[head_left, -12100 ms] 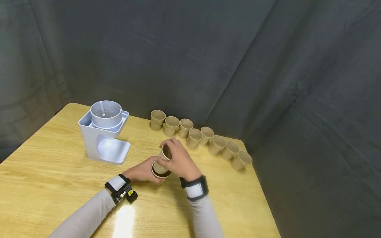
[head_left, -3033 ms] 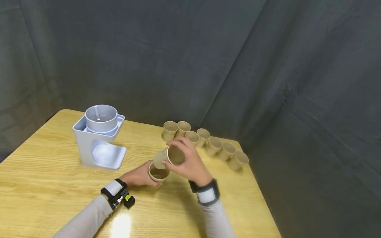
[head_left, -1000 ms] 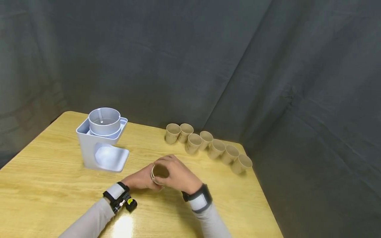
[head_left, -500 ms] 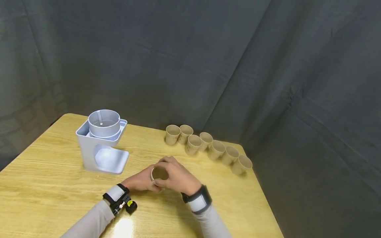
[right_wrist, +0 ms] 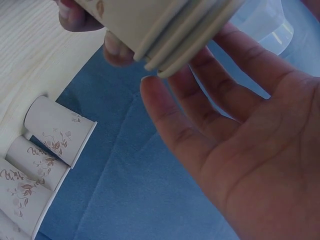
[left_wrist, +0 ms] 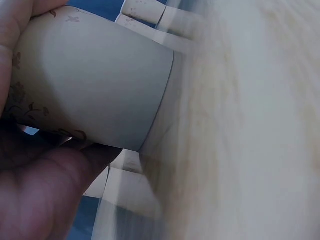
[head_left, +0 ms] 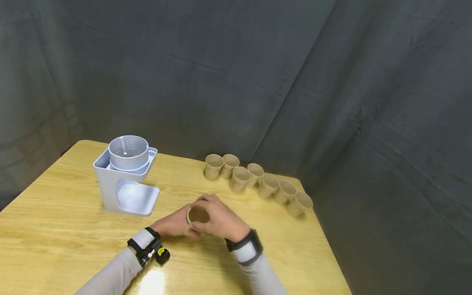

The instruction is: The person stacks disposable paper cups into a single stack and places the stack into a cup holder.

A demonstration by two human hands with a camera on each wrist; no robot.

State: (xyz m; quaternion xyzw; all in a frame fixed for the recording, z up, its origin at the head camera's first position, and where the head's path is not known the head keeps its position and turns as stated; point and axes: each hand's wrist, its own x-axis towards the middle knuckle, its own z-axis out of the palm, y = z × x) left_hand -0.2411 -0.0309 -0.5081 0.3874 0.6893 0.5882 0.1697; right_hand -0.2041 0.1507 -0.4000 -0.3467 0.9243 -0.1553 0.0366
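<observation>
In the head view, a small stack of nested beige paper cups (head_left: 198, 215) stands upright near the middle of the table. My left hand (head_left: 176, 223) grips the stack from the left side. From the right, my right hand (head_left: 223, 220) holds it at the top, thumb at the near rim and fingers at the far rim. A flower-printed cup wall (left_wrist: 100, 80) fills the left wrist view, its base close to the wood. Three rims (right_wrist: 187, 35) sit one inside another in the right wrist view, with right-hand fingertips (right_wrist: 155, 87) against them.
Several matching paper cups (head_left: 241, 180) stand upright in a staggered row along the back right. At left is a pale grey appliance (head_left: 107, 184) with a round bowl (head_left: 129, 159) on top and a low tray (head_left: 145, 198). Dark cloth (head_left: 206, 82) hangs behind the table.
The leftmost row cup seen 12 seconds ago is gone from the row. The cup that my right hand held tilted 3 seconds ago is now nested in the left-hand stack. The last half-second shows hardly any motion.
</observation>
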